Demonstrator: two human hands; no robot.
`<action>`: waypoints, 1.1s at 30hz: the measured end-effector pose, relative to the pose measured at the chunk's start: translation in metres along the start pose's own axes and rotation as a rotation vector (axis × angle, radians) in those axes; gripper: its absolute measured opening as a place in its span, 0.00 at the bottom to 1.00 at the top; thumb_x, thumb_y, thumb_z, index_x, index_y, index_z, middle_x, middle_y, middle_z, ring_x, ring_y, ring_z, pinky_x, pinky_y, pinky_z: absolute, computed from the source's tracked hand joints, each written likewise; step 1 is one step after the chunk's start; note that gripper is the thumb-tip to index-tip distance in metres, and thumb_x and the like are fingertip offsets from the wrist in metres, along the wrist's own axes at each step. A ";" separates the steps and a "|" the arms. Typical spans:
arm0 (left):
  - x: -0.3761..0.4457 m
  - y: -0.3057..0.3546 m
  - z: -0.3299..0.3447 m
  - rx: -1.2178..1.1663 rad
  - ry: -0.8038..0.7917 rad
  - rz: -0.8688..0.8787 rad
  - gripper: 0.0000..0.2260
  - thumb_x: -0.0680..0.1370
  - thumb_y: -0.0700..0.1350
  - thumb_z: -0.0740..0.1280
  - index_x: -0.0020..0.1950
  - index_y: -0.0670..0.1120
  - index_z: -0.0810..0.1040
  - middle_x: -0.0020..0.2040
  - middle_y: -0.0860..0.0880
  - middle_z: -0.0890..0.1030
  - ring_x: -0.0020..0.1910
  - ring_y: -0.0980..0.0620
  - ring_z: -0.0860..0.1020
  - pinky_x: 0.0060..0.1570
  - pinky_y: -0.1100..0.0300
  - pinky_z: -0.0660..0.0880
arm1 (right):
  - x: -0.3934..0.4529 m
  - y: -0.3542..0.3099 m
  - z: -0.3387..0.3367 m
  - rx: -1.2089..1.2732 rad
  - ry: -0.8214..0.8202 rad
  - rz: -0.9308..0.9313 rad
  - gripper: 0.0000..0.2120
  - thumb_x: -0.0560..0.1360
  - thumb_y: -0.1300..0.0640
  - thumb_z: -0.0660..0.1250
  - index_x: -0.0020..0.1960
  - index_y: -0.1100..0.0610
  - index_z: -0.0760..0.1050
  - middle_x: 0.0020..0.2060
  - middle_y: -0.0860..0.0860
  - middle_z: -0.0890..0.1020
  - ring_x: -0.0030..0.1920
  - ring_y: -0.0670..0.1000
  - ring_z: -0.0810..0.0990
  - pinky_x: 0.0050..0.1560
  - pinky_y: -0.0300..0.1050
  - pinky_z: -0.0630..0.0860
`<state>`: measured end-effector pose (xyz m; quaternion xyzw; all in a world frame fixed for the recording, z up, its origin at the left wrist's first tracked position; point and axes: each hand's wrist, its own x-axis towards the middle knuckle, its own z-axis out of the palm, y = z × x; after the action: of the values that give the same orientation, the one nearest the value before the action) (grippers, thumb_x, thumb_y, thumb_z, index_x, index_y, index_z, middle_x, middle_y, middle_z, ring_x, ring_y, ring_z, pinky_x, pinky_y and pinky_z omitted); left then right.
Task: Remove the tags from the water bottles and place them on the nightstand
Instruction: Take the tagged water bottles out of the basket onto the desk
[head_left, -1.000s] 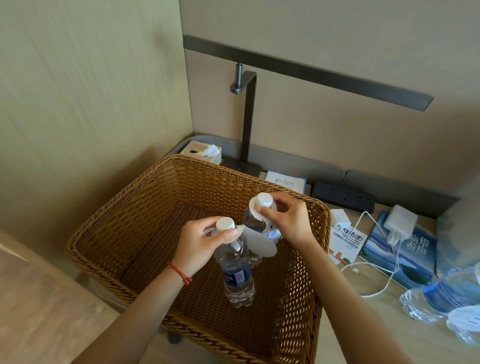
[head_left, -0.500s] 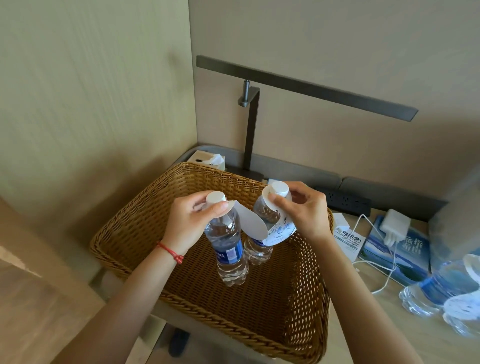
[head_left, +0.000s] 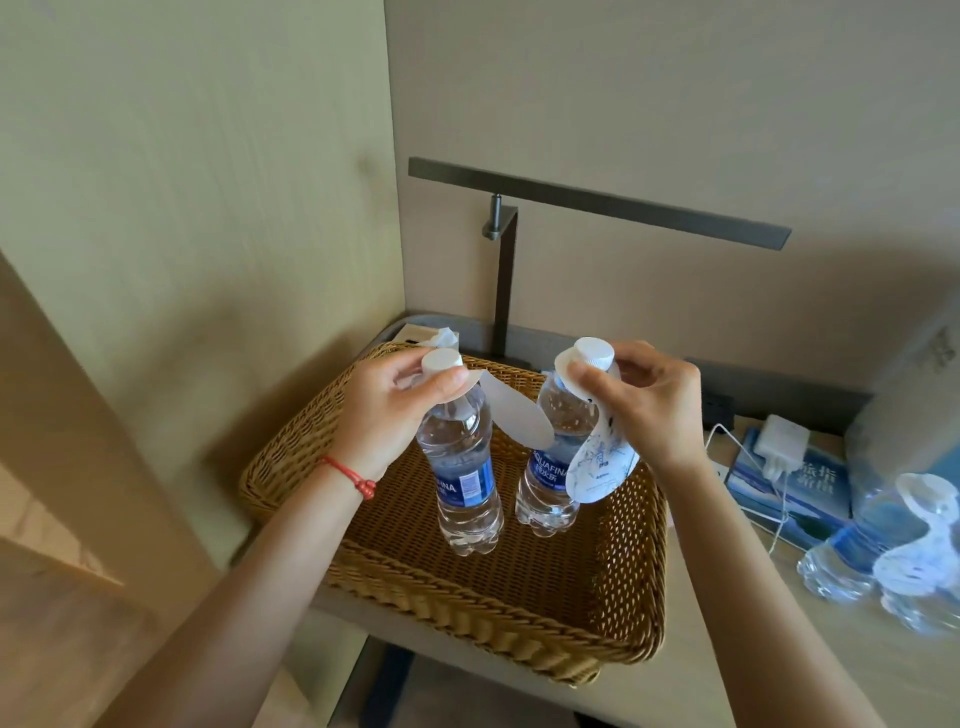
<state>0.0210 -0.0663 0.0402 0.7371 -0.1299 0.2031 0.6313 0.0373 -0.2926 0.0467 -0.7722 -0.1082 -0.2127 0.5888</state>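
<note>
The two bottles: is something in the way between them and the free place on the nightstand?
Only the basket's right wall lies between the bottles and the bare nightstand. Both are held above it, so nothing visible blocks them.

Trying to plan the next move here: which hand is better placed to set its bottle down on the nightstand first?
Probably the right hand. It holds its bottle by the neck on the side nearer the bare nightstand top, where other bottles lie. The left hand would have to cross the basket.
</note>
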 end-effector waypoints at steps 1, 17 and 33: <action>-0.003 0.006 0.001 0.010 -0.004 0.013 0.07 0.63 0.58 0.70 0.40 0.63 0.82 0.40 0.60 0.84 0.45 0.57 0.81 0.44 0.59 0.80 | -0.002 -0.004 -0.003 0.010 0.001 -0.012 0.10 0.67 0.54 0.75 0.47 0.53 0.81 0.43 0.45 0.83 0.43 0.45 0.83 0.41 0.38 0.80; -0.120 0.101 0.066 0.031 0.199 -0.013 0.10 0.63 0.53 0.73 0.41 0.52 0.83 0.39 0.54 0.85 0.41 0.57 0.81 0.41 0.63 0.78 | -0.071 -0.053 -0.110 0.175 -0.185 -0.085 0.06 0.66 0.54 0.75 0.41 0.47 0.81 0.41 0.45 0.84 0.42 0.46 0.83 0.41 0.39 0.79; -0.233 0.136 0.118 0.095 0.098 -0.091 0.12 0.65 0.54 0.72 0.44 0.50 0.83 0.45 0.47 0.84 0.46 0.50 0.82 0.48 0.50 0.78 | -0.178 -0.042 -0.194 0.187 -0.163 -0.009 0.08 0.66 0.58 0.75 0.44 0.50 0.82 0.45 0.48 0.85 0.45 0.49 0.84 0.46 0.45 0.80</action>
<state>-0.2296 -0.2206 0.0373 0.7606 -0.0554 0.2161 0.6097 -0.1767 -0.4516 0.0440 -0.7283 -0.1786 -0.1407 0.6465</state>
